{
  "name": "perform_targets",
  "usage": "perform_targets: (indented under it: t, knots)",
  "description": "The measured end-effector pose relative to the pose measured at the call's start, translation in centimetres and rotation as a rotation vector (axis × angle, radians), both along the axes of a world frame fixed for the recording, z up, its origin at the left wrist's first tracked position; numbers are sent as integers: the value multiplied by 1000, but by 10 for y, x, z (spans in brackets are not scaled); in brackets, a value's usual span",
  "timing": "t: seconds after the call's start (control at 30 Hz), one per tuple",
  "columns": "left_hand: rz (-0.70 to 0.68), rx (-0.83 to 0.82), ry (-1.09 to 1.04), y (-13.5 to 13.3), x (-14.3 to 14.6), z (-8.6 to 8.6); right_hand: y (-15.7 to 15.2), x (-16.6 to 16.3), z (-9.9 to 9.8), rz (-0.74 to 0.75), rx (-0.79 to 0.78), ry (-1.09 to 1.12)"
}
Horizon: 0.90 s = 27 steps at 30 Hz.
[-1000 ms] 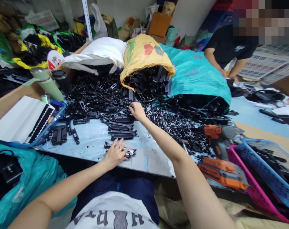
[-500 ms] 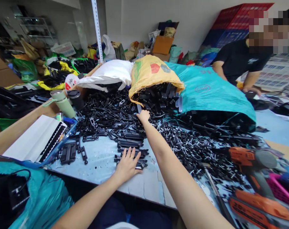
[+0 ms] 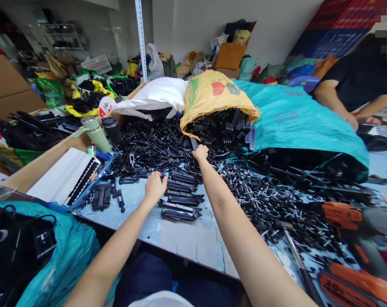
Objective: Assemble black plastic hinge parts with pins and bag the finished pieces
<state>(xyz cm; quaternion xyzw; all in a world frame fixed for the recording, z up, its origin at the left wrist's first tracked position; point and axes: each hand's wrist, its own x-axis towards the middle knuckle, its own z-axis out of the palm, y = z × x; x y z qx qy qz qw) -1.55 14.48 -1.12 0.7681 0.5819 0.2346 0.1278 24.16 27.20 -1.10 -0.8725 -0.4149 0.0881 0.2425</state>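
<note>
A heap of black plastic parts [image 3: 155,145] covers the middle of the light blue table [image 3: 180,238]. Nearer me lie several long black strips [image 3: 180,200] in a row. My left hand [image 3: 155,185] rests at the left end of that row, fingers curled over a strip end. My right hand [image 3: 200,152] reaches to the mouth of the yellow sack [image 3: 212,91] and pinches a black strip [image 3: 193,144] sticking out of the pile there.
A white sack [image 3: 155,96] and a teal sack [image 3: 292,123] flank the yellow one. A green bottle [image 3: 96,134], a dark cup [image 3: 112,128] and a white tray [image 3: 65,177] stand left. An orange drill [image 3: 350,217] lies right. Another person's hands [image 3: 359,121] work at the far right.
My left hand has left the nearest strips and moved forward to the far end of the row. My right hand stays at the yellow sack's mouth. The camera has tilted up.
</note>
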Motion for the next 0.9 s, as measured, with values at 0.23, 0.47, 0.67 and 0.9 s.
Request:
perform_targets:
  t: [0.23, 0.47, 0.67, 0.9]
  knots:
    - [274, -142, 44, 70, -4, -17, -29, 0, 14, 30, 160, 214]
    - [250, -41, -73, 44, -2, -13, -161, -4, 11, 255, 245, 534]
    - [-336, 253, -366, -52, -21, -10, -331, 19, -3, 565, 192, 497]
    - [-843, -17, 202, -118, -9, -28, -397, 28, -14, 634, -30, -88]
